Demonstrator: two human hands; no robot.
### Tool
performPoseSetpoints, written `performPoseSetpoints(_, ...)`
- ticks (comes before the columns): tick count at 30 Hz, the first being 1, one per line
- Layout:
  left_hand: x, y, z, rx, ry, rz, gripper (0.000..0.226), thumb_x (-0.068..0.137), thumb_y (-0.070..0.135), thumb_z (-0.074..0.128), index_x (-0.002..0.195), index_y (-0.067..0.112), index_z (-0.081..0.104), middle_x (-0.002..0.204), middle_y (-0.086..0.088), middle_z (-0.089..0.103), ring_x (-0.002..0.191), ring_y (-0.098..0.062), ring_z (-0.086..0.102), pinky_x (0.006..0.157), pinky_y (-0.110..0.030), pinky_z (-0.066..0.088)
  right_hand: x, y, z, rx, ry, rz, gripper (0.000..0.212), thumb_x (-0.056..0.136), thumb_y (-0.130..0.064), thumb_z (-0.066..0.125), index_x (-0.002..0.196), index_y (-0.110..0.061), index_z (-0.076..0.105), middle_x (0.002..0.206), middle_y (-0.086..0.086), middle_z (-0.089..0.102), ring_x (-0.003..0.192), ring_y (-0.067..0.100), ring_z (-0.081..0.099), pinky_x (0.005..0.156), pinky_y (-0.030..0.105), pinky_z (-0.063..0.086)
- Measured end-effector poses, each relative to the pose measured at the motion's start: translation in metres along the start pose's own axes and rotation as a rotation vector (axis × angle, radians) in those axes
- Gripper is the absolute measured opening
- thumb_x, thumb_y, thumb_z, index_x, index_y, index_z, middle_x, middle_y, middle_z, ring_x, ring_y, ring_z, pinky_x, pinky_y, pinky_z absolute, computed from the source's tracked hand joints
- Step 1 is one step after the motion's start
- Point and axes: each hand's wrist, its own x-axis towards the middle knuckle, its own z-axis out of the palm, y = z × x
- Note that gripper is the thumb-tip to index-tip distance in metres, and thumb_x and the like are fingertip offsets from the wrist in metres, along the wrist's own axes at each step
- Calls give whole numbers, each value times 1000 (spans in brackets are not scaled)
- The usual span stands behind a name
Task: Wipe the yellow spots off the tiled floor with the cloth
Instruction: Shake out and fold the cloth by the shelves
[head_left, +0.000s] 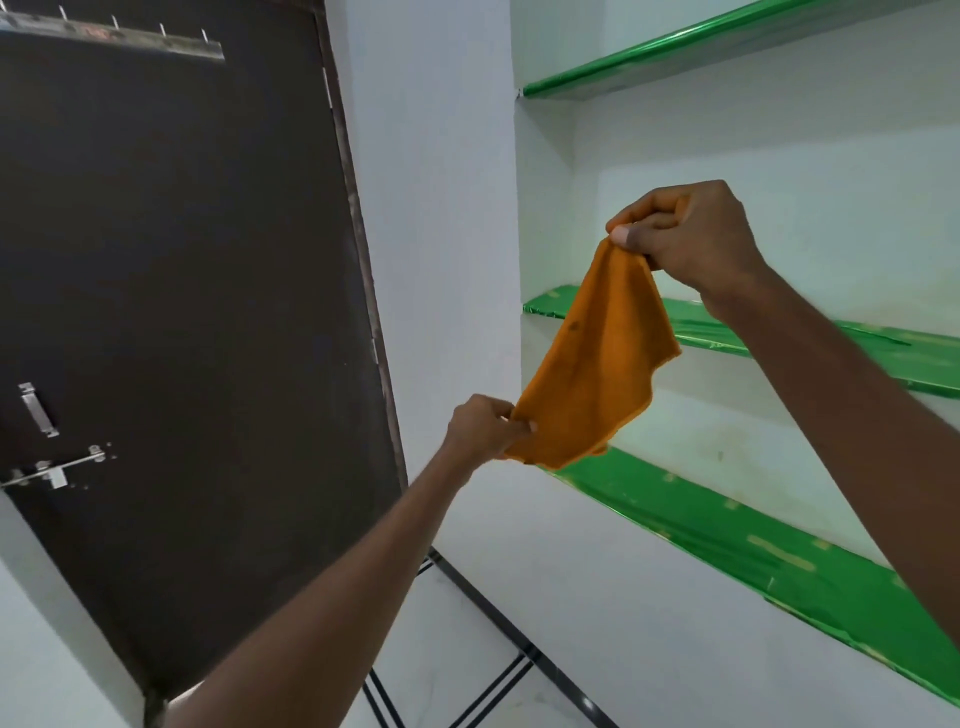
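- The wiping looks not yet begun, to my eye: the orange cloth (597, 364) is up in the air at chest height in front of the recessed wall shelves, well clear of the floor.
- Only a strip of the tiled floor (467, 670) shows at the bottom, pale with dark lines; no yellow spots can be made out there, so I cannot tell how many wait.
- What is left, I judge: bringing the cloth down to the floor, finding the spots and rubbing them off.
- The right hand (691, 239) pinches the cloth's top corner between thumb and curled fingers.
- The left hand (485, 428) pinches the lower corner, lower and to the left.
- The cloth hangs stretched on a slant between the two hands, loosely folded, its free edge wavy and drooping toward the lower green-lined shelf (727, 551).
- It looks soft and thin, with a small dark fleck or two on it.
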Motion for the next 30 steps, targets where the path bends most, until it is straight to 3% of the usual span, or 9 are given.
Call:
performPoseSetpoints(5, 6, -7, -16, -79, 81, 7, 23, 93, 21, 71, 113, 11, 71, 100, -6, 73, 74, -10, 72, 54, -13, 55, 9, 10, -9, -271, 59, -76, 21, 87, -23, 79, 105, -11, 79, 101, 8, 77, 93, 22, 70, 84, 32, 55)
performPoseSetpoints(10, 10, 4, -76, -120, 171, 56, 19, 93, 28, 69, 104, 13, 72, 100, -3, 72, 93, -19, 71, 69, -23, 58, 9, 45, -18, -400, 65, -13, 19, 88, -24, 79, 101, -10, 79, 99, 12, 78, 87, 23, 69, 80, 30, 50)
performPoseSetpoints(14, 7, 31, -120, -135, 207, 87, 24, 91, 34, 69, 106, 15, 66, 105, -1, 68, 97, -20, 67, 77, -33, 57, 7, 63, -21, -192, -17, 118, 17, 87, -17, 80, 100, -6, 78, 95, 16, 77, 82, 29, 76, 86, 42, 63)
performPoseSetpoints(20, 1, 57, -157, -22, 273, 158, 38, 91, 42, 66, 117, 15, 65, 113, 1, 67, 103, -22, 65, 86, -38, 56, 13, 61, -22, 258, -104, 324, 22, 88, -8, 77, 109, -2, 74, 108, 18, 75, 95, 30, 76, 92, 43, 62)
performPoseSetpoints(30, -12, 67, -169, -258, 329, 242, 37, 92, 43, 63, 116, 14, 66, 112, -3, 69, 104, -22, 67, 87, -38, 56, 18, 47, -23, 383, -125, 336, 25, 91, -12, 75, 114, -5, 73, 109, 13, 75, 97, 26, 75, 91, 39, 62)
